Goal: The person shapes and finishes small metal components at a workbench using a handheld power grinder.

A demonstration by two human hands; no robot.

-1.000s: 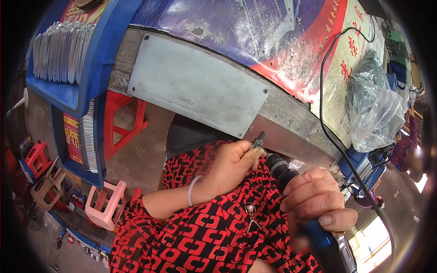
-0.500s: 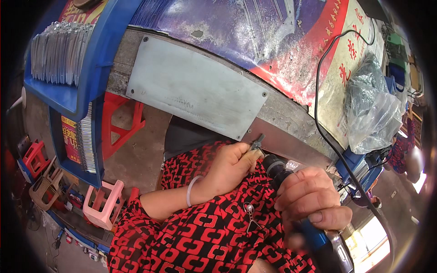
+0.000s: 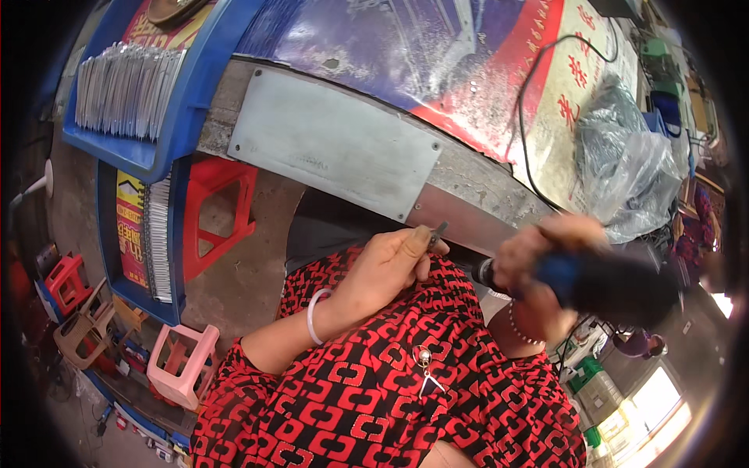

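Note:
Above my lap, my left hand [image 3: 390, 261] pinches a small grey metal piece [image 3: 440, 230] between thumb and fingers. Its tip pokes out past the thumb, and the rest is hidden in the fingers. My right hand [image 3: 546, 253], smeared by motion, is wrapped round a dark hand drill [image 3: 612, 285] with a blue band. The drill's nose [image 3: 484, 273] points left, a short way from the left fingertips and apart from them. Just beyond my left hand lies the pale metal plate [image 3: 335, 144] screwed to the bench edge.
A blue bin [image 3: 129, 148] at the left holds many thin metal strips [image 3: 129, 93]; a second blue bin [image 3: 172, 308] sits below it. A black cord [image 3: 524, 101] crosses the printed bench cover [image 3: 374, 62]. Plastic bags [image 3: 624, 156] lie at the right. Red stool [image 3: 222, 210], pink stool [image 3: 183, 363].
My right hand has swung the drill up and to the right, drawing its nose away from the left fingers. My left hand keeps its pinch and has shifted slightly left in the view.

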